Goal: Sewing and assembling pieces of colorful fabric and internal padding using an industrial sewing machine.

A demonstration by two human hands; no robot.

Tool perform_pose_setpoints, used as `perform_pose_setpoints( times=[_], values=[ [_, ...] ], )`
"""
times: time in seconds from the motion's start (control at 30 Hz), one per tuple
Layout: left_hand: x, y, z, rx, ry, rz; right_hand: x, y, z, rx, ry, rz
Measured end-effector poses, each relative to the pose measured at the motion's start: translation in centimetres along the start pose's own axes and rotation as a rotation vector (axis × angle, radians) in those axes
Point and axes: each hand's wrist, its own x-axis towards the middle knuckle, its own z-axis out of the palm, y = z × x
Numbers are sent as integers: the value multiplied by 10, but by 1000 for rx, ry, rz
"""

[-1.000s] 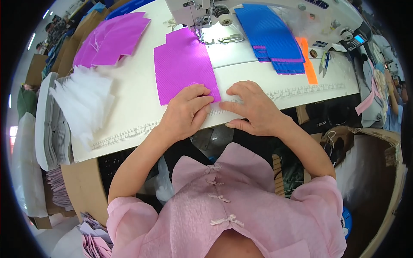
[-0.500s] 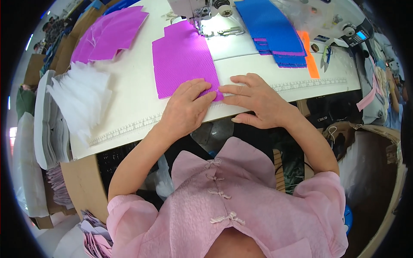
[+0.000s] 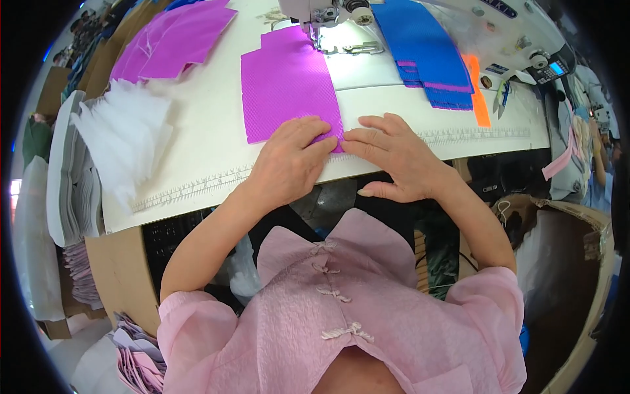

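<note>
Magenta fabric panel (image 3: 285, 88) lies flat on the white bench (image 3: 210, 157), its far end under the sewing machine (image 3: 328, 13). Left hand (image 3: 289, 164) and right hand (image 3: 394, 154) press its near right corner, fingers flat, neither grip clenched.

1. Stack of blue fabric pieces (image 3: 420, 52) beside an orange strip (image 3: 478, 92).
2. Purple fabric pile (image 3: 172, 39) at far left.
3. White fluffy material (image 3: 128, 138), possibly wadding.
4. Sewing machine (image 3: 328, 10).
</note>
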Motion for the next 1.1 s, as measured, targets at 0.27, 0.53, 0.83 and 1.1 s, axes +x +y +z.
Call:
perform_pose_setpoints(
  times=[0.27,0.53,0.83,1.1],
  values=[
    [27,-31,7,105,-155,-182,2,-5,-4,-38,-56,-1],
    [33,-43,5,274,-236,-194,10,-4,-4,-62,-83,-1],
    [43,-54,12,331,-191,-226,31,24,-3,-62,-52,-2],
    [41,-54,19,277,-127,-186,52,54,3,-88,97,-10]
  ],
)
